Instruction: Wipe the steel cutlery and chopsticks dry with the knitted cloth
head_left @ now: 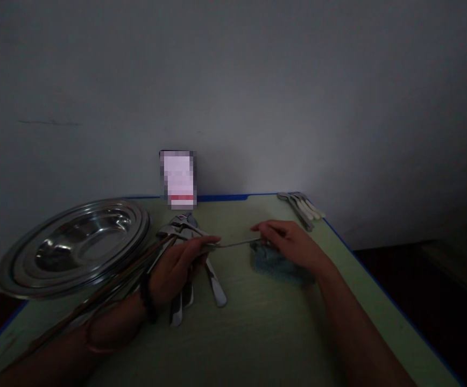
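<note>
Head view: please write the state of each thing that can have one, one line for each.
Left hand: gripping a thin utensil
Right hand: gripping its other end
Thin utensil: held between the hands
Cloth: crumpled, under the right hand
Metal basins: stacked, face up
Phone: upright, screen lit, content blurred
Metal cutlery: loosely piled
White-handled cutlery: lying bunched together
</note>
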### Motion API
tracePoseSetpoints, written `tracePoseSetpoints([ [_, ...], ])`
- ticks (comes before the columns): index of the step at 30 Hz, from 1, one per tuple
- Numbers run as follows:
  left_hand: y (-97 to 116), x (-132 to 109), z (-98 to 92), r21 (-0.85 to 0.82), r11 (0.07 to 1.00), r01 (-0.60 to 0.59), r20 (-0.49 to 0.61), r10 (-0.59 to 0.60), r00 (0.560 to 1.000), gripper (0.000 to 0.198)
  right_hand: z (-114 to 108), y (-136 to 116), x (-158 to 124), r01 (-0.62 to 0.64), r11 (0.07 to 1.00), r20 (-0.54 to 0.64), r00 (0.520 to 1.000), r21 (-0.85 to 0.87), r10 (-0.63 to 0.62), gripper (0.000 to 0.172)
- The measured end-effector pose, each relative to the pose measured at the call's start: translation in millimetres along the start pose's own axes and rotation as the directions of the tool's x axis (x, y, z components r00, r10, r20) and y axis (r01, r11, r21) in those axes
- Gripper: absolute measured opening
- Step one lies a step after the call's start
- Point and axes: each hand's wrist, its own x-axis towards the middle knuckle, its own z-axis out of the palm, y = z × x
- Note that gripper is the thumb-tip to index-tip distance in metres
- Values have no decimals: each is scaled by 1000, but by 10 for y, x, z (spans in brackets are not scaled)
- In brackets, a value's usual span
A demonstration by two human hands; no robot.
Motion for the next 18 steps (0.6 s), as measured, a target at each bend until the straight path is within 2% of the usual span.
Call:
tracePoseSetpoints([
  [3, -4, -6, 0, -57, 997, -46, 12, 46, 999, 46, -36, -70, -52, -8, 995, 193, 981, -99, 27, 43],
  [5, -6, 9, 13, -68, 995, -70, 0, 70, 998, 43, -91, -80, -78, 23, 994, 237, 971, -110, 4, 40],
  [7, -10, 38, 38, -88, 995, -50, -40, 47, 998, 49, -178, -42, -90, 47, 990, 169, 985, -131, -24, 35],
  [9, -17, 71, 65, -117, 993, -13, -60, 5, 998, 55, -288, 58, -89, 19, 983, -26, 999, -182, -24, 34],
  [10, -22, 83, 77, -119, 993, 0, -49, -6, 999, 54, -344, 132, -84, -17, 975, -162, 987, -222, -19, 35],
  [11, -27, 91, 87, -104, 995, 3, -26, -6, 1000, 51, -395, 218, -77, -70, 964, -322, 947, -257, -17, 36],
  [12, -31, 93, 93, -73, 997, -5, 3, 5, 1000, 46, -438, 313, -69, -135, 947, -476, 879, -290, -20, 38],
  [13, -33, 91, 97, -28, 999, -20, 36, 21, 999, 41, -470, 411, -59, -210, 926, -609, 793, -313, -26, 41],
  [14, -33, 86, 99, 21, 999, -41, 64, 39, 997, 36, -489, 507, -49, -283, 903, -707, 706, -323, -31, 43],
  [15, -30, 78, 98, 68, 996, -63, 87, 57, 995, 31, -496, 596, -39, -337, 883, -764, 645, -325, -35, 45],
  [16, -24, 70, 97, 107, 991, -80, 101, 69, 993, 28, -491, 674, -29, -376, 868, -794, 607, -326, -35, 46],
  [18, -4, 56, 92, 164, 981, -102, 108, 85, 990, 25, -461, 791, -9, -400, 854, -794, 607, -332, -24, 46],
])
